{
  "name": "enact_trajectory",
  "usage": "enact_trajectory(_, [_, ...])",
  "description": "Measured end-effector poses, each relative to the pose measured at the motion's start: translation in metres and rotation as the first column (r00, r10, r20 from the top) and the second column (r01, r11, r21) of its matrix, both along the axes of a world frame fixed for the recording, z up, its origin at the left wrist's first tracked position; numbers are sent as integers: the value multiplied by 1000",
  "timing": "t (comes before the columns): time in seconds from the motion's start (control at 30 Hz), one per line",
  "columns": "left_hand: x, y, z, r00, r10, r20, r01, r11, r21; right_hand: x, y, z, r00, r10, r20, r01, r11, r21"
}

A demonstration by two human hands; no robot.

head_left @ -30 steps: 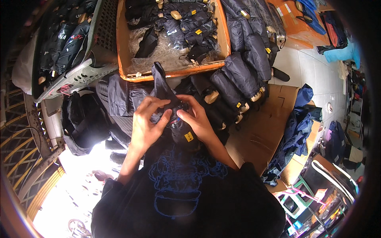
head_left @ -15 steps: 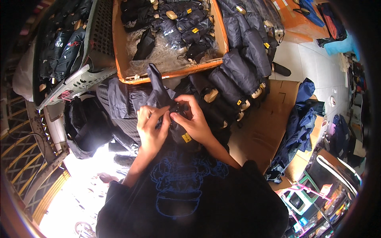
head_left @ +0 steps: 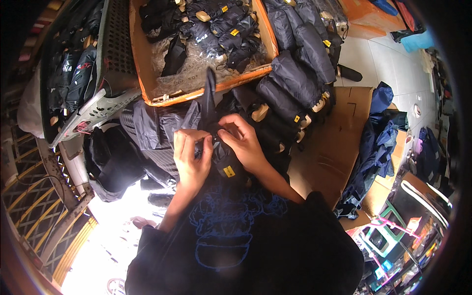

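Observation:
A black nylon folding umbrella is between my hands, its loose fabric rising to a point beyond my fingers. A yellow tag hangs on its near side. My left hand pinches the dark fabric with thumb and index finger. Close beside it, my right hand grips the same umbrella, thumb and fingers bent toward the left fingertips. The small part between the fingertips is too dark to make out. Just beyond to the right lie several rolled black umbrellas with pale wood-coloured handle ends.
An orange-edged cardboard box with black umbrellas stands ahead. At left, a grey perforated basket holds more. Striped dark cloth and a black bag lie left of my hands. A cardboard flap and blue fabric are at right.
The fabric's tip has swung from leaning left to standing nearly upright. My left fingers have closed into a tighter pinch. The whole view has shifted slightly.

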State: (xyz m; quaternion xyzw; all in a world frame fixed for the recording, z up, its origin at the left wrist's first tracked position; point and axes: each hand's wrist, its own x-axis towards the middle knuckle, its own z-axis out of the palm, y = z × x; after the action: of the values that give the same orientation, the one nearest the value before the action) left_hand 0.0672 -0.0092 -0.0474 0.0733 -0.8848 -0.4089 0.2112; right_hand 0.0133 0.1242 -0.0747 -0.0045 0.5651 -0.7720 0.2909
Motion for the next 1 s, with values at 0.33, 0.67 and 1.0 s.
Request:
enact_trajectory(0.33, [13,10,-17,996,37,-77,-39,999,-28,2,4,-1,997,77,-6,-77,994,78])
enact_trajectory(0.67, [-3,-4,-6,982,-178,-64,189,947,260,-15,18,-4,966,156,207,-172,983,60])
enact_trajectory(1.0, [11,9,-23,998,-59,-21,62,944,324,-13,23,1,968,105,230,-99,994,-37])
